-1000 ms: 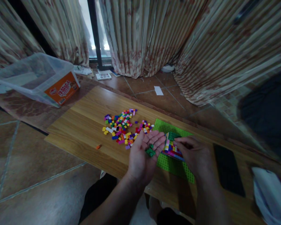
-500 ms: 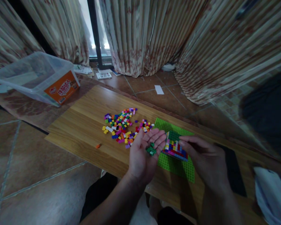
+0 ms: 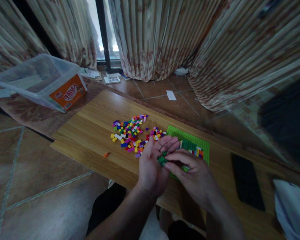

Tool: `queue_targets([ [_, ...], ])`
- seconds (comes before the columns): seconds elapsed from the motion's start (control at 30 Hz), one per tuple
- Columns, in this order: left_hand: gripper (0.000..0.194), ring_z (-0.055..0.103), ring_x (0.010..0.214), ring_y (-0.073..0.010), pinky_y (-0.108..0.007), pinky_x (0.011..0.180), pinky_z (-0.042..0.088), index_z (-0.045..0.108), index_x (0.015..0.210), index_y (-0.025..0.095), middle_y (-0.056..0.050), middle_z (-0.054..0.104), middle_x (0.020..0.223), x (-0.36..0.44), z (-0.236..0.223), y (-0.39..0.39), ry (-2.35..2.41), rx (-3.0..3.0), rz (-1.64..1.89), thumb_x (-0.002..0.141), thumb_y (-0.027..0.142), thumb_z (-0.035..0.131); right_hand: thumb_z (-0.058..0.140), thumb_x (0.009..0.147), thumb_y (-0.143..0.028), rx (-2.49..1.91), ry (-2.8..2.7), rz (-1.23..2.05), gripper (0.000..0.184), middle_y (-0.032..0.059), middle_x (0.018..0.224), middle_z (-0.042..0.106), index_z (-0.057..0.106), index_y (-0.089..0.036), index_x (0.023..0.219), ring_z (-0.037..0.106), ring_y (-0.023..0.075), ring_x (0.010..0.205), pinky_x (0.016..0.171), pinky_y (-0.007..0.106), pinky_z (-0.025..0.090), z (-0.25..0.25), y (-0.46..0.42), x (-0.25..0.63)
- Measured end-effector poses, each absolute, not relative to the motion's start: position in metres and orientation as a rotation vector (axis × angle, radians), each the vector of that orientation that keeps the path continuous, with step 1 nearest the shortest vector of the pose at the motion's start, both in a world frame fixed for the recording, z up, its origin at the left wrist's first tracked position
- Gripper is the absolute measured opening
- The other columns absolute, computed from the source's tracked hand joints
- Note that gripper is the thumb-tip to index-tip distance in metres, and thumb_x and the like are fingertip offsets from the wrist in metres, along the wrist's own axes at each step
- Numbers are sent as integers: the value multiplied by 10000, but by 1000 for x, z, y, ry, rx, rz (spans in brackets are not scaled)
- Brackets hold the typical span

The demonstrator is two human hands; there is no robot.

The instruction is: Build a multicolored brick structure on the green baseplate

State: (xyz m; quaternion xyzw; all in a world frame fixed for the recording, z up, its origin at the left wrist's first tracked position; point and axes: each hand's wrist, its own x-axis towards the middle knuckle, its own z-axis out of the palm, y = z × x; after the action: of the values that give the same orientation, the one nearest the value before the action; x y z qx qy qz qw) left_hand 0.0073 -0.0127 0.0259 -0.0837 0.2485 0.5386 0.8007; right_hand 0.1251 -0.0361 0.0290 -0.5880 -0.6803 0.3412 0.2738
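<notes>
My left hand (image 3: pixel 153 163) lies palm up over the wooden board (image 3: pixel 95 126), cupped around several small green bricks (image 3: pixel 161 159). My right hand (image 3: pixel 193 173) reaches across to that palm, its fingertips pinched at the green bricks. Behind it lies a green baseplate (image 3: pixel 202 145) with a multicoloured brick build (image 3: pixel 196 150), mostly hidden by my right hand. A heap of loose coloured bricks (image 3: pixel 131 135) sits left of the hands.
A single orange brick (image 3: pixel 105 154) lies near the board's front edge. A clear plastic tub (image 3: pixel 40 81) with an orange label stands at the left. A black phone (image 3: pixel 247 181) and white cloth (image 3: pixel 292 208) lie at the right. Curtains hang behind.
My right hand left the brick build on the baseplate and moved left to the green bricks in my left palm. My left hand stayed put.
</notes>
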Motion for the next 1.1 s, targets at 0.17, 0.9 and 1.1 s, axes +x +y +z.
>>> queue_targets([
  [0.17, 445, 661, 1024, -247, -352, 1015, 457, 710, 855, 89, -154, 716, 998, 7, 26, -12, 559, -200, 1149, 912, 468, 484, 665, 843, -267, -1590, -1704, 898, 80, -9, 923, 723, 727, -266, 895, 671, 157, 875, 782, 285, 519, 32, -38, 127],
  [0.9, 276, 639, 739, -137, -232, 723, 512, 707, 820, 87, -97, 690, 823, 7, 17, -11, 689, -196, 1166, 869, 324, 575, 622, 717, -418, -2185, -1498, 363, 240, 46, 740, 744, 739, -224, 798, 693, 231, 685, 661, 353, 500, 14, -26, 182],
  [1.1, 277, 642, 740, -144, -241, 720, 516, 704, 809, 92, -99, 693, 819, 6, 19, -11, 700, -190, 1168, 874, 321, 563, 596, 721, -396, -2181, -1498, 307, 211, 44, 740, 737, 698, -225, 790, 687, 227, 671, 641, 347, 480, 6, -22, 177],
])
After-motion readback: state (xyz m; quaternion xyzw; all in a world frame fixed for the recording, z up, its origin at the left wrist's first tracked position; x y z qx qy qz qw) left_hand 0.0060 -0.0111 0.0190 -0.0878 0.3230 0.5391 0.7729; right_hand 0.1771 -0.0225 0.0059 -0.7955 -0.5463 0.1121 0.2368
